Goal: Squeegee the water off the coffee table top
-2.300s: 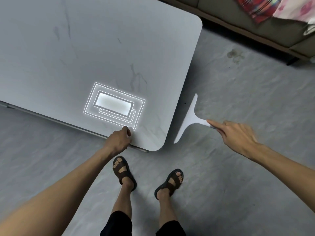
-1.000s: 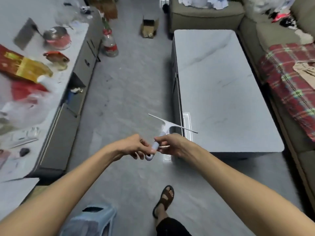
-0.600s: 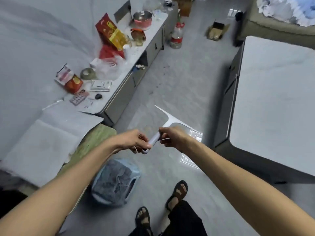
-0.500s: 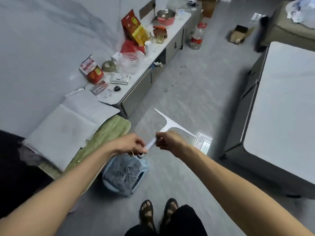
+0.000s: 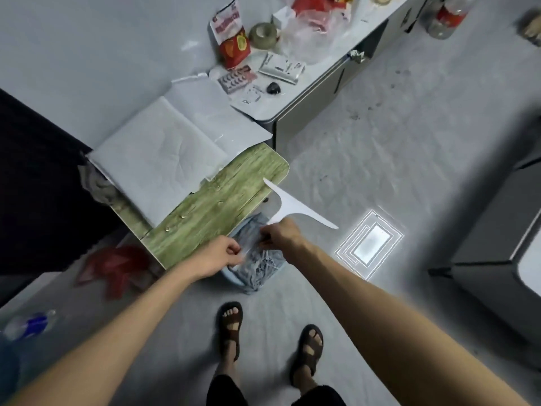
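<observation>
Both hands grip the white squeegee [image 5: 288, 208] above the floor: the right hand [image 5: 282, 237] near the blade, the left hand [image 5: 221, 256] closed around the handle end.

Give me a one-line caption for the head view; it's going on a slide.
Both hands, left hand and right hand, grip a white squeegee above a blue basket.

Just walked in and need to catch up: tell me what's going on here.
A person stands on the floor holding a white squeegee with both hands: the right hand grips near the blade end of the handle, the left hand pinches the tail end. They hold it over a blue bin beside a green board. The coffee table sits off to the right, only its edge in view, and the squeegee is not on it.
</observation>
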`<action>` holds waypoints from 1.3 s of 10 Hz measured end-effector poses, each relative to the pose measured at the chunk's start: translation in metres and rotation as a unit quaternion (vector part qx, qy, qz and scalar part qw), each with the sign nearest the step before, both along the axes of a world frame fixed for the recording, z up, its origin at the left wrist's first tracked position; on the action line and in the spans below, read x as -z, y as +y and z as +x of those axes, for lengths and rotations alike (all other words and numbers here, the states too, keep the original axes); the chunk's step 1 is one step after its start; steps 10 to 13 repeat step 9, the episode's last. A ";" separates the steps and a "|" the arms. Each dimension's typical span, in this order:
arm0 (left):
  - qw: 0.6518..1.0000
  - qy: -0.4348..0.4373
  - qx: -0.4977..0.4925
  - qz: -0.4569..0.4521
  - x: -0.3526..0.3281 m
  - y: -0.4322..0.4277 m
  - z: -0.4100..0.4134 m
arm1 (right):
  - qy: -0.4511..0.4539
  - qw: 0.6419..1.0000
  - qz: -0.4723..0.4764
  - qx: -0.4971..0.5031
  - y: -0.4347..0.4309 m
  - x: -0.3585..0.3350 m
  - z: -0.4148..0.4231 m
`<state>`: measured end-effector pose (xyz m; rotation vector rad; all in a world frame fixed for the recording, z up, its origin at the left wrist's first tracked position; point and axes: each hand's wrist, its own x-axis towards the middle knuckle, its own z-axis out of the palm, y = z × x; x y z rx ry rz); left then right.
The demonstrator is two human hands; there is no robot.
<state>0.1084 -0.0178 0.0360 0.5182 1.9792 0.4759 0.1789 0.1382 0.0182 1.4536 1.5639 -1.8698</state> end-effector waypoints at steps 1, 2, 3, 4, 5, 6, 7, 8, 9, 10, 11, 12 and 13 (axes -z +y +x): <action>1.000 0.013 0.014 -0.003 0.059 -0.018 -0.044 | -0.013 1.000 0.021 -0.018 -0.021 0.057 -0.047; 0.997 0.067 0.045 -0.007 0.147 -0.038 -0.111 | -0.001 0.997 0.048 -0.067 -0.045 0.145 -0.119; 0.994 0.094 0.055 -0.009 0.190 -0.048 -0.142 | -0.005 0.994 0.078 -0.082 -0.057 0.191 -0.154; 0.992 0.113 0.055 -0.007 0.227 -0.057 -0.163 | -0.039 0.984 0.152 -0.088 -0.070 0.228 -0.181; 0.989 0.139 0.046 -0.016 0.267 -0.067 -0.178 | -0.076 0.977 0.194 -0.047 -0.092 0.261 -0.202; 0.987 0.154 0.039 -0.022 0.287 -0.076 -0.187 | -0.070 0.985 0.157 -0.025 -0.104 0.275 -0.210; 0.991 0.129 0.029 -0.025 0.292 -0.079 -0.189 | -0.058 0.988 0.143 -0.028 -0.106 0.279 -0.208; 0.992 0.122 0.025 -0.031 0.286 -0.079 -0.190 | -0.047 0.990 0.128 -0.034 -0.101 0.272 -0.204; 0.989 0.134 0.056 -0.034 0.266 -0.072 -0.190 | -0.043 0.993 0.092 -0.059 -0.090 0.251 -0.192; 0.989 0.134 0.056 -0.034 0.266 -0.072 -0.190 | -0.043 0.993 0.092 -0.059 -0.090 0.251 -0.192; 0.989 0.134 0.056 -0.034 0.266 -0.072 -0.190 | -0.043 0.993 0.092 -0.059 -0.090 0.251 -0.192; 0.989 0.134 0.056 -0.034 0.266 -0.072 -0.190 | -0.043 0.993 0.092 -0.059 -0.090 0.251 -0.192; 0.989 0.134 0.056 -0.034 0.266 -0.072 -0.190 | -0.043 0.993 0.092 -0.059 -0.090 0.251 -0.192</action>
